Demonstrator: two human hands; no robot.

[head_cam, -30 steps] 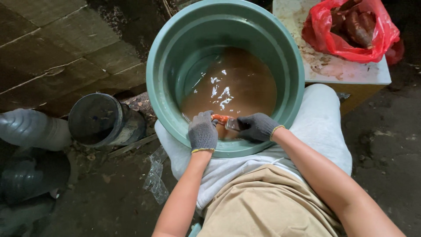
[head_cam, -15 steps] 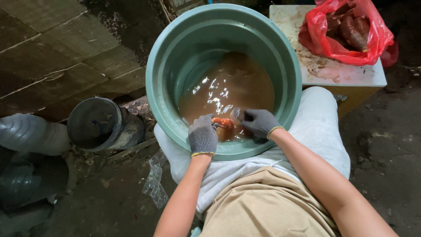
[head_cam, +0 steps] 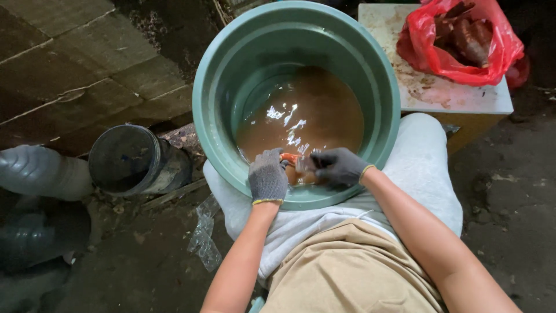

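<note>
Left hand (head_cam: 267, 177): gloved, I clamp the orange root (head_cam: 289, 158) steady.
Right hand (head_cam: 337, 167): fingers curled, rubbing it underwater (small strokes).
Basin (head_cam: 214, 87): stay low, avoid splashing.

orange root (head_cam: 291, 158), wet, in muddy water

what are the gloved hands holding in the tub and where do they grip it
A small orange thing, held at the muddy water's surface: left hand on its left end, right hand on its right. What it is cannot be told.
</note>
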